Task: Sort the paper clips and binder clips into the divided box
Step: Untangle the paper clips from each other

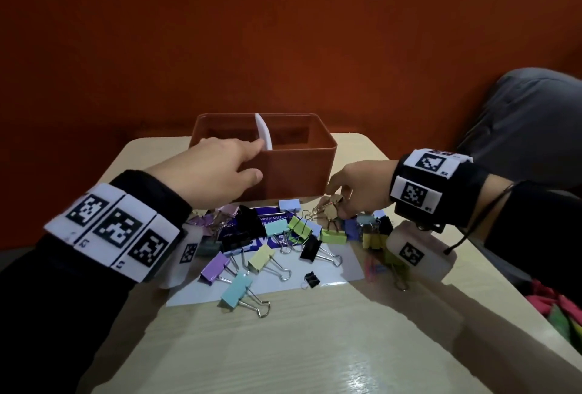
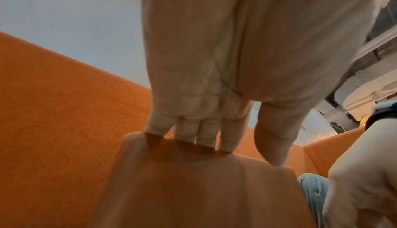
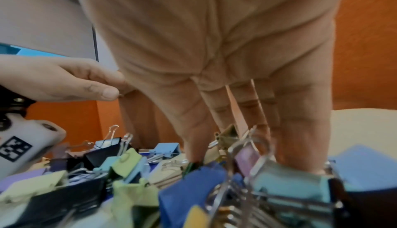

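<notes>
Lying nearest me on the wooden table [image 1: 315, 346] is a teal binder clip [image 1: 236, 290], on the front edge of a white sheet [image 1: 330, 267]. Beyond it spreads the heap of binder clips [image 1: 283, 236]. At two o'clock my right hand [image 1: 359, 187] reaches its fingers down into the heap, pinching a tan clip [image 1: 330, 209]. At eleven o'clock my left hand [image 1: 217, 168] grips the near wall of the divided box [image 1: 296, 170], fingers hooked over the rim, thumb outside. Its white divider [image 1: 264, 132] stands mid-box.
</notes>
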A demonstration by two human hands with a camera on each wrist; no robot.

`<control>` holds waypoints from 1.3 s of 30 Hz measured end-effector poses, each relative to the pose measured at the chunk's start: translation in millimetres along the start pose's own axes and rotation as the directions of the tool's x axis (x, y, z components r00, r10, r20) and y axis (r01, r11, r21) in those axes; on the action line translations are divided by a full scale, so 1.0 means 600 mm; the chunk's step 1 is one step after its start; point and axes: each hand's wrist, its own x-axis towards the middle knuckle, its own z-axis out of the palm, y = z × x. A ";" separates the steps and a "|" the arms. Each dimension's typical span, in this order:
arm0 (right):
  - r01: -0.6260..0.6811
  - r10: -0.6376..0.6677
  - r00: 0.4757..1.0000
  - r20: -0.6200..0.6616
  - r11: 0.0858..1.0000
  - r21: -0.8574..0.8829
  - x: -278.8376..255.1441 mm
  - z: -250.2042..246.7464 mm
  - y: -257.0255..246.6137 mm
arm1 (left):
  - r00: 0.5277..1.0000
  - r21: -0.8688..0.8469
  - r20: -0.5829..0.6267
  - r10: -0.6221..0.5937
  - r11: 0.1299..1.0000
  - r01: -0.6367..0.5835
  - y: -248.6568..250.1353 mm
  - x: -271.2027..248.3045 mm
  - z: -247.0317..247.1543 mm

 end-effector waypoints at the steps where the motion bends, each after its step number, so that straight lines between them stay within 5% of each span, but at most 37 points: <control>1: 0.016 -0.016 1.000 0.003 1.000 0.024 -0.005 0.001 -0.004 | 1.000 -0.002 -0.002 -0.002 1.000 0.002 0.000 -0.001 0.000; 5: 0.113 -0.109 0.990 -0.084 0.992 0.047 -0.018 0.009 -0.025 | 1.000 0.002 0.000 -0.013 1.000 0.013 0.001 -0.002 0.001; 10: 0.193 -0.161 0.979 -0.127 0.933 0.305 -0.034 0.011 -0.039 | 1.000 0.011 -0.009 -0.002 1.000 0.002 0.001 -0.004 0.001; 15: 0.135 -0.111 0.963 -0.245 0.987 0.083 -0.040 0.012 -0.039 | 0.993 0.023 -0.078 0.092 0.996 -0.091 0.003 -0.003 0.005; 19: 0.082 -0.070 0.982 -0.175 0.995 0.063 -0.042 0.022 -0.047 | 0.941 -0.039 -0.248 0.228 0.969 -0.245 0.019 -0.010 0.006; 27: 0.113 -0.087 0.986 -0.141 0.977 0.183 -0.053 0.005 -0.051 | 0.972 -0.075 -0.091 0.215 0.972 -0.222 0.025 -0.010 0.014; 32: 0.172 -0.134 0.985 -0.112 0.851 0.496 -0.065 -0.011 -0.036 | 0.972 -0.185 -0.024 0.232 0.955 -0.232 0.035 -0.013 0.024; 39: 0.246 -0.175 0.969 -0.173 0.663 0.706 -0.066 -0.009 -0.042 | 0.981 -0.435 0.027 0.192 0.886 -0.161 0.043 -0.014 0.026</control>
